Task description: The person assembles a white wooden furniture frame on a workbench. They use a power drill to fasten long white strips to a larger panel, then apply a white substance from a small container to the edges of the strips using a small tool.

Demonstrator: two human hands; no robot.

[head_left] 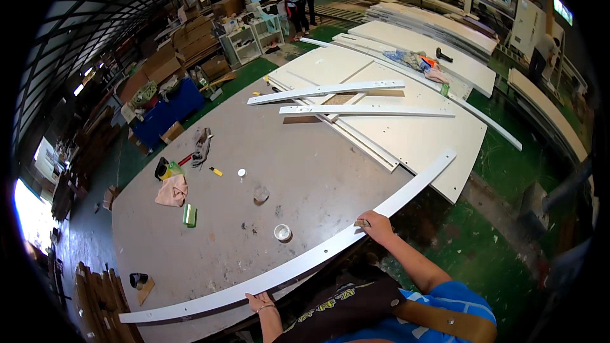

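A long white board (298,265) with a few small holes lies along the near edge of the table. My left hand (260,303) grips its near edge, left of my body. Further right, my right hand (378,227) is closed on a small flat tan piece (361,223), which rests against the board's face; its exact kind is too small to make out. Just beyond the board sits an open round white tub (283,233). Two more white strips (327,91) (368,111) lie across the panels at the far side.
On the brown table (210,248) are a clear cup (260,194), white cap (241,173), yellow-handled cutter (216,171), pink cloth (172,191), green tape roll (189,215) and grey gloves (202,146). Large white panels (445,146) stand right; a black power tool (443,55) lies beyond. Two people (292,0) stand far off.
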